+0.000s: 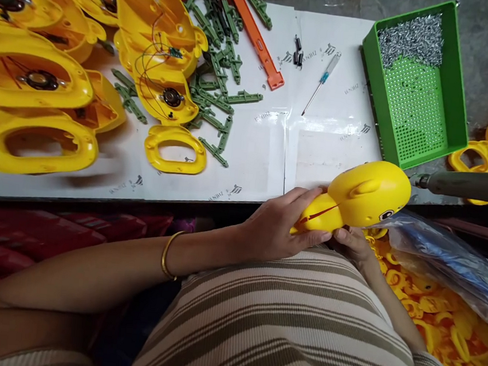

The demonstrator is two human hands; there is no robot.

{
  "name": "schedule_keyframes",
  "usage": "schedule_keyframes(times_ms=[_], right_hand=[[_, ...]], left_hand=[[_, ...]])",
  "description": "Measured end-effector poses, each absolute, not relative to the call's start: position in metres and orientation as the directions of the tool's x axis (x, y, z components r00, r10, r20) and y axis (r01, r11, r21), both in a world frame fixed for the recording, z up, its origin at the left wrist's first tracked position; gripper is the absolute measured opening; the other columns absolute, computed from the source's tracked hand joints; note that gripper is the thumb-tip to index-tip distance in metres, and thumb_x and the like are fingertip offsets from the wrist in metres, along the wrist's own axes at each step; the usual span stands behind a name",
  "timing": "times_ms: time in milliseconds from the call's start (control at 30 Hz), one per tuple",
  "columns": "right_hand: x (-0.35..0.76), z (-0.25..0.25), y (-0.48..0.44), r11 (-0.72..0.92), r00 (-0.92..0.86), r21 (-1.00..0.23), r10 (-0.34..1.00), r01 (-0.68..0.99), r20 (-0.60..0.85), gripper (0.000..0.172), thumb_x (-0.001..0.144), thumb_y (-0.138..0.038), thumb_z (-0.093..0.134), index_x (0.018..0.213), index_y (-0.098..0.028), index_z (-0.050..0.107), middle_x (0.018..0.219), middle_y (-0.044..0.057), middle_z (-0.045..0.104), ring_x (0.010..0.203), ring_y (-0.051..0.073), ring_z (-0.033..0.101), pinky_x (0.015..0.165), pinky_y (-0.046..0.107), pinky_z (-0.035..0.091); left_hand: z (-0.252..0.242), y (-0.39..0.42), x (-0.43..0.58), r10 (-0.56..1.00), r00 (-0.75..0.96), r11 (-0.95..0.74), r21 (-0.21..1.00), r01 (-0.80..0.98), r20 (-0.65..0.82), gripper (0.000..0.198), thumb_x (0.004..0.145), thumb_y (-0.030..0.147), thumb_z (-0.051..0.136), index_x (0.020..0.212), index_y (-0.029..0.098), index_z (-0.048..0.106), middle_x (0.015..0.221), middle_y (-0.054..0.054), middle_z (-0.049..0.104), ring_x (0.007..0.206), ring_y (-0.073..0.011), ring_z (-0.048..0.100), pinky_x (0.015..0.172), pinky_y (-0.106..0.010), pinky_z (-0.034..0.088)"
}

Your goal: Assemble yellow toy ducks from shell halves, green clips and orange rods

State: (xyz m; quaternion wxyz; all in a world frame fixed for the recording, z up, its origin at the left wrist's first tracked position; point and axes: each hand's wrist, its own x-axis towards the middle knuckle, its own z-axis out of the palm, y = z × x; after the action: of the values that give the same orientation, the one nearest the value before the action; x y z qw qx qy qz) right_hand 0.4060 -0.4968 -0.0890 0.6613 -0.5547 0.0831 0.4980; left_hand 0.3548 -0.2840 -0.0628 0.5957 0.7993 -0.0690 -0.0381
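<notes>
Close to my body, at the table's front edge, a yellow plastic toy animal [368, 192] lies across my hands. It has a rounded head with a printed eye, and a dark red gap runs along its body seam. My left hand [281, 224] wraps around the body end, with the thumb along the near side. Beneath the toy, my right hand [352, 245] grips it from the near side; part of those fingers is hidden. A screwdriver [325, 78] with a clear and blue handle rests on the table beyond the toy.
Open yellow shells [161, 54] with wires and speakers crowd the left, beside green plastic parts [221, 60] and an orange strip [256, 34]. A green basket [461, 106] of screws stands at right, near a grey metal bar [472, 185]. Yellow parts [435, 305] fill the lower right.
</notes>
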Motion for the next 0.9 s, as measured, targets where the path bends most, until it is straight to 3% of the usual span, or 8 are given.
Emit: schedule_keyframes(times_ms=[200, 333, 633, 733, 900], right_hand=[[0.400, -0.073, -0.487, -0.153, 0.578, -0.713, 0.482, -0.685, -0.659, 0.070, 0.063, -0.058, 0.081, 0.121, -0.025, 0.062, 0.118, 0.009, 0.071, 0.124, 0.031, 0.058, 0.112, 0.046, 0.042], [0.394, -0.057, -0.472, -0.076, 0.615, -0.701, 0.418, -0.709, -0.668, 0.070, 0.067, -0.056, 0.079, 0.127, -0.027, 0.058, 0.113, 0.008, 0.073, 0.126, 0.030, 0.057, 0.113, 0.046, 0.042], [0.406, -0.060, -0.459, 0.014, 0.597, -0.668, 0.464, -0.744, -0.655, 0.073, 0.064, -0.050, 0.083, 0.127, -0.025, 0.057, 0.111, 0.009, 0.074, 0.122, 0.031, 0.060, 0.107, 0.048, 0.047], [0.408, -0.061, -0.461, -0.012, 0.590, -0.673, 0.468, -0.740, -0.657, 0.074, 0.063, -0.053, 0.083, 0.127, -0.025, 0.058, 0.110, 0.010, 0.074, 0.121, 0.032, 0.061, 0.107, 0.049, 0.047], [0.414, -0.059, -0.460, -0.022, 0.611, -0.697, 0.464, -0.716, -0.642, 0.071, 0.065, -0.055, 0.081, 0.125, -0.024, 0.059, 0.110, 0.010, 0.074, 0.121, 0.032, 0.061, 0.105, 0.048, 0.049]], left_hand=[[-0.062, -0.289, 0.354, -0.147, 0.989, -0.300, 0.951, -0.068, 0.024, 0.055, 0.094, 0.041, 0.055, 0.136, 0.006, 0.046, 0.125, -0.022, 0.064, 0.112, -0.0249, 0.065, 0.093, -0.040, 0.057], [-0.059, -0.290, 0.354, -0.113, 0.993, -0.325, 0.946, -0.012, -0.026, 0.053, 0.093, 0.043, 0.053, 0.129, 0.004, 0.052, 0.113, -0.021, 0.068, 0.099, -0.0254, 0.068, 0.084, -0.040, 0.059], [-0.060, -0.281, 0.364, -0.106, 0.979, -0.118, 0.980, 0.162, -0.175, 0.051, 0.086, 0.037, 0.065, 0.126, 0.006, 0.059, 0.118, -0.016, 0.068, 0.106, -0.0230, 0.065, 0.095, -0.038, 0.053], [-0.059, -0.281, 0.367, -0.153, 0.967, -0.084, 0.978, 0.192, -0.203, 0.055, 0.087, 0.037, 0.064, 0.130, 0.005, 0.055, 0.117, -0.016, 0.068, 0.104, -0.0229, 0.065, 0.090, -0.036, 0.055], [-0.055, -0.283, 0.373, -0.133, 0.980, -0.087, 0.987, 0.135, -0.146, 0.046, 0.087, 0.035, 0.063, 0.123, 0.007, 0.060, 0.109, -0.013, 0.071, 0.094, -0.0210, 0.067, 0.084, -0.034, 0.056]])
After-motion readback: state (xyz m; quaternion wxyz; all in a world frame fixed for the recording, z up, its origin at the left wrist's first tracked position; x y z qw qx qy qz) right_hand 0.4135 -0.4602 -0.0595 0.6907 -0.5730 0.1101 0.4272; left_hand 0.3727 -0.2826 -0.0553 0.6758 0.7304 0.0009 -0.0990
